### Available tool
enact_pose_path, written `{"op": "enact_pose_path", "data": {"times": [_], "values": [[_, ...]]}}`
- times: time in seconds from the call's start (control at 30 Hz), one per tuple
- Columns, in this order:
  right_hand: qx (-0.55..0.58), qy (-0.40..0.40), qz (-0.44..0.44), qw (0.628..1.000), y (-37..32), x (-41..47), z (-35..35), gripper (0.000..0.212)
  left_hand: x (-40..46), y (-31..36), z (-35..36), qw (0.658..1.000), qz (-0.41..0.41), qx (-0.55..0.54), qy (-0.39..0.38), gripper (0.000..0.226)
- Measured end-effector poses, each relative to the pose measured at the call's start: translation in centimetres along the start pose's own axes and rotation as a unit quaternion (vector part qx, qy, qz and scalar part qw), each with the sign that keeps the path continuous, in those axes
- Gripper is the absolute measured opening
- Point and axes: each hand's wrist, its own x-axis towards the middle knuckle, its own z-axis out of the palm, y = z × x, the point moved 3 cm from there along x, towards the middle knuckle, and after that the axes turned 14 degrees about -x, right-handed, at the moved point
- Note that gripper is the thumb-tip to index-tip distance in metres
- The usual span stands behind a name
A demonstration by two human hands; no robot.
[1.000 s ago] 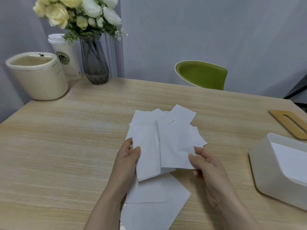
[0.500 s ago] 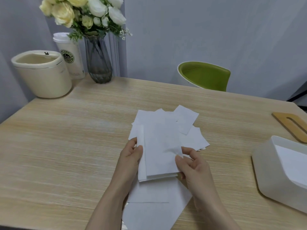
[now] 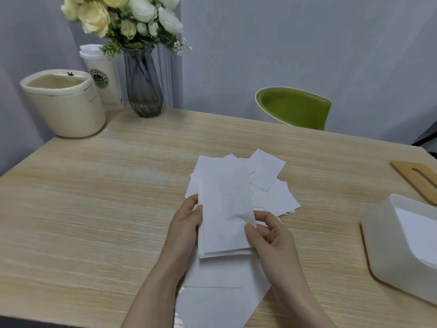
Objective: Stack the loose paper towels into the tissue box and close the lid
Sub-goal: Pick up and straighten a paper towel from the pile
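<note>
**Soft towels getting lined up**

Wooden worktop is carrying loose paper towels in the middle. The left hand is holding a small stack by its left edge, and the right hand is pinching the right edge. The tissue box is sitting open at the right, maybe with paper inside. The towels look light and floppy, so gripping both long edges is looking safest.

Folded stack of paper towels: white, narrow, held just above table centre. Loose paper towels: white, overlapping, scattered flat beneath and beyond stack. Tissue box: white, rounded, open-topped, paper inside, at right edge. Lid: wooden, slotted, flat behind box.
</note>
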Motion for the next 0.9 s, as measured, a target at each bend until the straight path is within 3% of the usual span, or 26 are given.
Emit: {"op": "enact_pose_path", "data": {"times": [0.27,0.4,0.5,0.73,0.9], "values": [[-0.013,-0.005,0.009,1.0,0.3,0.0,0.3,0.013,0.0,0.0,0.2,1.0,0.005,-0.014,0.005,0.016],[-0.02,-0.007,0.01,1.0,0.6,0.0,0.2,0.012,-0.1,0.1,0.1,0.999,0.031,0.006,0.013,0.029],[-0.022,-0.01,0.009,1.0,0.7,0.0,0.1,0.014,-0.1,0.0,0.3,1.0,0.022,0.019,-0.002,0.022],[-0.086,-0.026,-0.012,0.996,0.8,0.0,-0.1,0.018,0.0,-0.3,0.1,0.999,0.016,0.026,-0.018,0.023],[-0.176,0.099,-0.051,0.978,0.7,0.0,-0.9,0.032,-0.3,-0.2,0.4,0.999,0.025,0.033,-0.018,0.027]]}}
